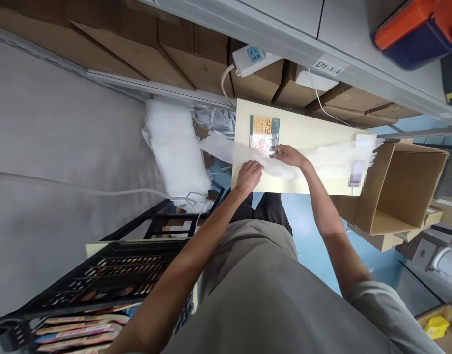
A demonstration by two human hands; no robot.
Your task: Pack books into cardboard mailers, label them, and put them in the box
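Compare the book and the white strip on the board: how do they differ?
Color: the book has a yellow-and-green printed cover; the strip is plain white.
Shape: the book is a compact rectangle; the strip is long with ragged ends.
Position: the book sits within the board; the strip overhangs its left edge.

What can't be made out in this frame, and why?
All in the head view:
- Book, smaller cover print: too small, partly glare.
- Right hand, exact grip: fingertips too small and blurred.
- Left hand, whether it pinches the white sheet: too small.
- Purple thing: pixelated.
- Black crate, near part: cut off by bottom edge.
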